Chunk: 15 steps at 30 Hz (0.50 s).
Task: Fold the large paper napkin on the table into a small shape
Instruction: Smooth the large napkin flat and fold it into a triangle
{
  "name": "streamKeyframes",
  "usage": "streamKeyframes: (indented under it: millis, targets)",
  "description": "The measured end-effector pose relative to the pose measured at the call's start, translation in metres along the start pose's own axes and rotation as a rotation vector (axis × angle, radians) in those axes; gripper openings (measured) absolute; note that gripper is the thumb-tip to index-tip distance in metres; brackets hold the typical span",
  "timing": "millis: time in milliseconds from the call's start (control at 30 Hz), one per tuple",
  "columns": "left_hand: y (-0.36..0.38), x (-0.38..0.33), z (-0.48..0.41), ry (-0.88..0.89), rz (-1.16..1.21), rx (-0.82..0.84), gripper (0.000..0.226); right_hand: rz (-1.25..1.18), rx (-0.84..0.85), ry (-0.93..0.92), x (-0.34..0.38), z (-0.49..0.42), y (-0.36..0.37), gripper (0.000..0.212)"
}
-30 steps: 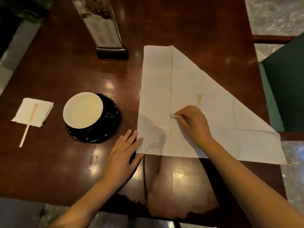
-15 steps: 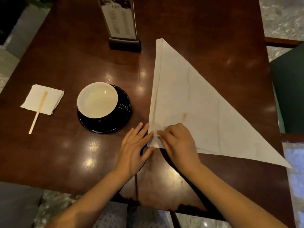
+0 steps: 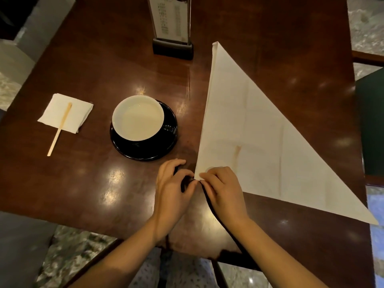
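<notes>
The large white paper napkin (image 3: pixel 257 129) lies flat on the dark wooden table (image 3: pixel 104 65) as a big triangle, with one point far up, one at the right edge and one near me. It bears fold creases and a brown stain. My right hand (image 3: pixel 222 188) rests on the near corner with its fingertips pinching the paper. My left hand (image 3: pixel 172 183) sits just left of that corner, fingers curled, thumb and forefinger meeting the paper's tip.
A white cup on a black saucer (image 3: pixel 143 129) stands left of the napkin. Farther left lies a small folded napkin (image 3: pixel 64 115) with a wooden stirrer (image 3: pixel 59 129). A menu stand (image 3: pixel 172 28) is at the back. A green chair (image 3: pixel 372 121) is on the right.
The folded-over corner has been brought down to the near corner, making a full triangle. Both hands have closed in on that corner, and the left hand's fingers have curled.
</notes>
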<state>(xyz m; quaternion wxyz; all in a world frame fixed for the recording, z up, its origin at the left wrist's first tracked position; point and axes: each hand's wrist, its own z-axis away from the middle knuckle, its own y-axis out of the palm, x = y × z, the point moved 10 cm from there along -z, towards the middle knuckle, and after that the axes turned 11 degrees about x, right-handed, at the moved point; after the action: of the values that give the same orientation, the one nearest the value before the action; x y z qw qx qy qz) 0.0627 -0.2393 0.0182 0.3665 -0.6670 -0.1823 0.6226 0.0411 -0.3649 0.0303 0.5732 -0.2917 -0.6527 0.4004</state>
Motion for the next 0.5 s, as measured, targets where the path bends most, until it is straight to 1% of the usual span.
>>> streamKeyframes:
  millis: [233,333,367,433,467,500]
  targets:
    - [0.002,-0.002,0.001,-0.026,0.015,-0.041,0.014,0.076,-0.019,-0.073,0.001,0.002,-0.005,0.018]
    - [0.003,-0.002,0.0,-0.016,0.018,-0.017,0.009,0.092,0.024,-0.104,-0.001,0.004,-0.002,0.02]
    - [0.002,-0.002,0.001,-0.013,0.021,-0.007,0.005,0.064,0.055,-0.109,-0.002,0.004,-0.001,0.021]
    - [-0.004,-0.005,-0.001,-0.019,0.061,0.008,0.012,-0.088,0.075,-0.052,-0.01,0.004,-0.01,0.027]
    - [-0.009,-0.011,-0.004,-0.007,0.087,0.004,0.017,-0.177,0.033,0.01,-0.019,0.005,-0.021,0.029]
    - [-0.014,-0.02,-0.009,0.03,0.097,-0.004,0.021,-0.239,-0.046,0.081,-0.03,0.007,-0.036,0.031]
